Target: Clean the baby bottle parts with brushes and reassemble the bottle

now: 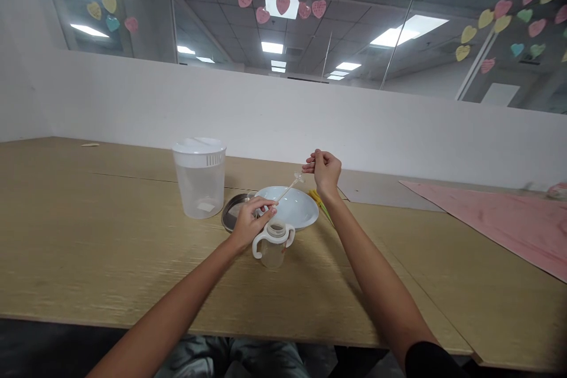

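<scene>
Closed around the lower end of a thin straw-like stick is my left hand. The stick slants up to the right and ends in a small clear piece. My right hand is raised just right of that piece, its fingers curled; whether it holds something small cannot be made out. Below my left hand stands an open clear bottle with two white handles. A white bowl lies behind it, under the stick. Partly behind my left hand is a round metal tray.
A clear bucket with a white lid stands left of the bowl. Yellow and green utensils lie at the bowl's right. A pink cloth covers the table's right part. A white wall runs behind.
</scene>
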{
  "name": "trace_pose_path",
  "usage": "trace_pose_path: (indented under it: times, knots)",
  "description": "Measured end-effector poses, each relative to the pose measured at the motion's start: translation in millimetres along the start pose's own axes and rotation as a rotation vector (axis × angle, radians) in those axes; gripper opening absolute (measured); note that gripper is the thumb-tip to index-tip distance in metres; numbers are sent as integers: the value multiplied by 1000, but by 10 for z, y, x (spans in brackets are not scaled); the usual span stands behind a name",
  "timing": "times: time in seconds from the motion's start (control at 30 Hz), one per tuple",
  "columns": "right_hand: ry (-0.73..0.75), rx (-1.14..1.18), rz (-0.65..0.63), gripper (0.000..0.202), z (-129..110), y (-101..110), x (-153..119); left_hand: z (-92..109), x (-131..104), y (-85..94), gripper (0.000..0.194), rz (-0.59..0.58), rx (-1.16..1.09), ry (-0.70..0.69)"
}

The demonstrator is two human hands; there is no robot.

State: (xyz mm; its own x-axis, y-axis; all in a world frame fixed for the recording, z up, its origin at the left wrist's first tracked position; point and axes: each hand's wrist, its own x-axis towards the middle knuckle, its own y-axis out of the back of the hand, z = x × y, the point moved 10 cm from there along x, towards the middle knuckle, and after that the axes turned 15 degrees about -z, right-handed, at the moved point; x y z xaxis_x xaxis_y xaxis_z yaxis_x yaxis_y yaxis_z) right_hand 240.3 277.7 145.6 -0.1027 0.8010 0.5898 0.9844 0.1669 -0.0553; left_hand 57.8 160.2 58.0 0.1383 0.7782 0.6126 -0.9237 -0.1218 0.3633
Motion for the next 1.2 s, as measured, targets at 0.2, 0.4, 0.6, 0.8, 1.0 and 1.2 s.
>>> trace_pose_path:
  times: [0.2, 0.4, 0.6, 0.8, 1.0, 1.2]
  knots:
    - [19, 8, 0, 24, -67, -31, -27, -28, 21, -29, 20, -30, -59, 40]
    - [22, 8, -19, 25, -84, -75, -46, -26, 28, -20, 20, -38, -97, 93]
    - [19, 2, -36, 25, -80, -69, -39, -168, 27, -7, 18, -10, -278, 192]
    - [-16, -44, -15, 26, -36, -7, -16, -336, 15, 44, 20, 67, -419, 237]
    - [-33, -19, -15, 25, -16, -9, -10, -336, 36, 20, 17, 26, -424, 204]
    - [-45, 16, -34, 24, -24, -40, -17, -359, 37, -25, 14, -4, -469, 205]
